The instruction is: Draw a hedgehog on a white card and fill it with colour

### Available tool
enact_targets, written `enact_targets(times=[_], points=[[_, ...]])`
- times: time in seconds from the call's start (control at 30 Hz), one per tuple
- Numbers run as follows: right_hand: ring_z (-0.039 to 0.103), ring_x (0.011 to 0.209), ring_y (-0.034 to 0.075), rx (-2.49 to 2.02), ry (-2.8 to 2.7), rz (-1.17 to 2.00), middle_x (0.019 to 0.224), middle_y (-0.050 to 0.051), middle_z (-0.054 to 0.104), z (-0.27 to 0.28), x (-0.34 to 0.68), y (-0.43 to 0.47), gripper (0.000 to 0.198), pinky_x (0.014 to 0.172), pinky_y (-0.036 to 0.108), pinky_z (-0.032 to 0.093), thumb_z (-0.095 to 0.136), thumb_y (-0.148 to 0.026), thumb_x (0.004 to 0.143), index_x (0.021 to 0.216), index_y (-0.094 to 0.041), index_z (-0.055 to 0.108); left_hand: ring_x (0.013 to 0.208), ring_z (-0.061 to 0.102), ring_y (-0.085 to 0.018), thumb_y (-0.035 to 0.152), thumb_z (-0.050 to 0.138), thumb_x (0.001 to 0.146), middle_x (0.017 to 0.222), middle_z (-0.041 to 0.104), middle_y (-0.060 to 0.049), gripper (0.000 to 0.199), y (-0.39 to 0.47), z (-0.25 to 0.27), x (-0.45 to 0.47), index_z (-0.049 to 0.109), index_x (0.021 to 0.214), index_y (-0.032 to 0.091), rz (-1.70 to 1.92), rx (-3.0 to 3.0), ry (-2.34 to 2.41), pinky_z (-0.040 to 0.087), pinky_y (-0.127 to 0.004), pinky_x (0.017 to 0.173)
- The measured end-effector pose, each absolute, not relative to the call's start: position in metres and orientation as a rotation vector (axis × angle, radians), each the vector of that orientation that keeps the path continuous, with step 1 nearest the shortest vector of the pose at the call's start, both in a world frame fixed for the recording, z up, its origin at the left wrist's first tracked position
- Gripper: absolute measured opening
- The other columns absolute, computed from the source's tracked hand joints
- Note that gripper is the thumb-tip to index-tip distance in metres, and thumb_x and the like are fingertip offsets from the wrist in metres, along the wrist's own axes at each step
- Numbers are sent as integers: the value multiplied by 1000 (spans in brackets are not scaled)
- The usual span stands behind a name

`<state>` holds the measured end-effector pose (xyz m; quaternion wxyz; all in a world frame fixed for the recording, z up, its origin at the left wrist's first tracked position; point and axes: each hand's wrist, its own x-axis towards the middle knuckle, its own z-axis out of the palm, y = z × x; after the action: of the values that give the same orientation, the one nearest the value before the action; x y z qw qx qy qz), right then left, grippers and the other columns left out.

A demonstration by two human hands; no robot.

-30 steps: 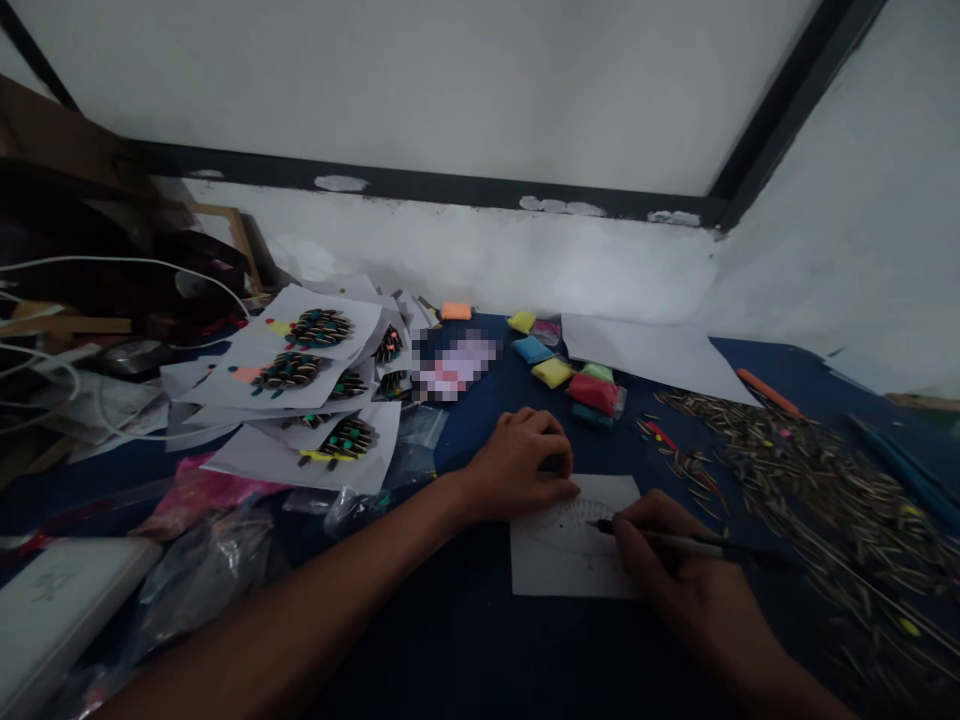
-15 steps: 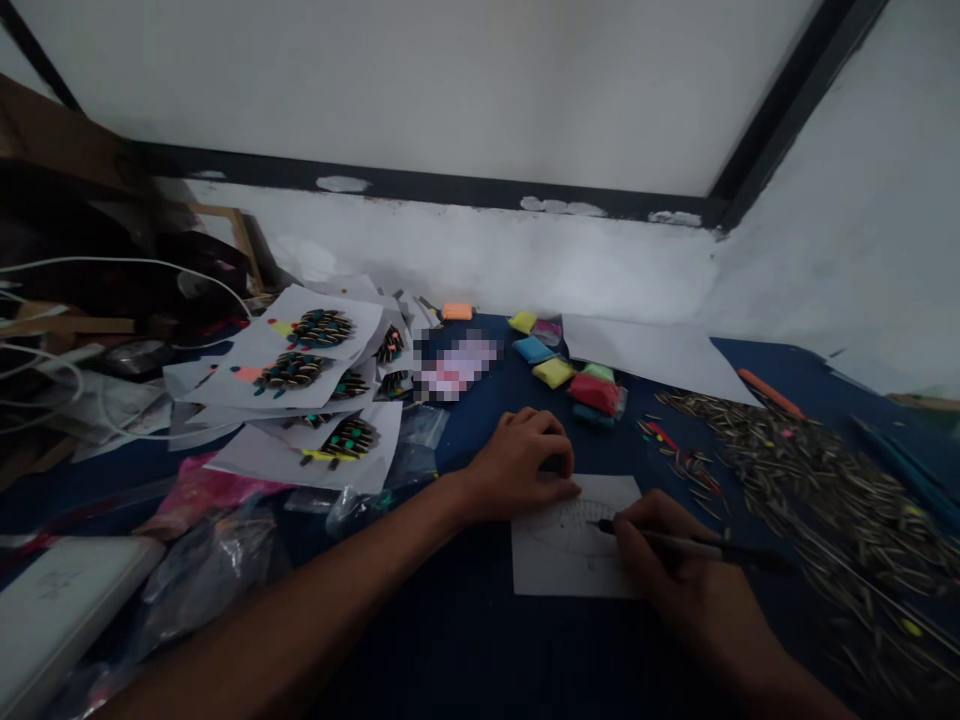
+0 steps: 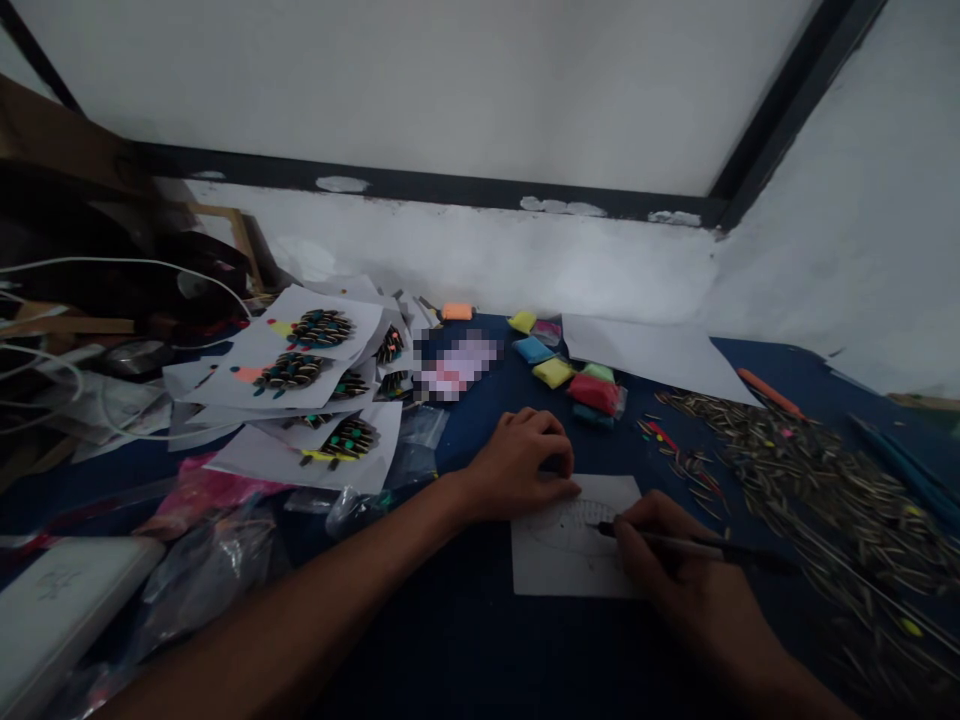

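Note:
A small white sheet of paper (image 3: 547, 570) lies on the dark blue table top, with a pencil-like drawing of a rounded outline filled with rows of short strokes. My left hand (image 3: 525, 460) rests at its upper left edge, thumb stretched onto the paper and fingers loosely bent, holding nothing. At the sheet's right side, my right hand (image 3: 679, 570) is closed around a dark pen (image 3: 694, 543). The pen points left, its tip at the rows of strokes inside the outline. Part of the paper's right edge is hidden beneath my right hand.
Seed-covered paper pictures (image 3: 300, 350) are piled at the left, near plastic bags (image 3: 217, 570) and a white box (image 3: 67, 610). Coloured clay packets (image 3: 592, 390) lie beyond my hands. A heap of striped seeds (image 3: 810, 490) spreads at the right, beside a larger white sheet (image 3: 652, 350).
The pen tip has shifted very slightly left on the drawing, with my right hand barely moving. My left hand and the paper stay where they were.

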<state>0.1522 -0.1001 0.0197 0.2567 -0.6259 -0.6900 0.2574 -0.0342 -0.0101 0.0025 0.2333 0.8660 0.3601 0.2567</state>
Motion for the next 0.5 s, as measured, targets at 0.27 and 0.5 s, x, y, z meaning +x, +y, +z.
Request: enact_targets(times=[0.27,0.5], points=[[43,47,13,-1689,-1854,701,54,-3,47,21,153,-100,25,41,23,31,47,-38,85,65,-23,52,102,49,-21,36,70,74,102,57,-1,16,-10,3,-34,65,77,22,687,2380,996,33,-38,89],[45,48,13,-1717,-1812,637,55,-4,46,20,156,-101,26,43,24,33,47,-37,85,64,-23,49,101,49,-20,36,70,73,102,57,-1,16,-10,2,-35,65,78,22,708,2386,982,32,-37,89]])
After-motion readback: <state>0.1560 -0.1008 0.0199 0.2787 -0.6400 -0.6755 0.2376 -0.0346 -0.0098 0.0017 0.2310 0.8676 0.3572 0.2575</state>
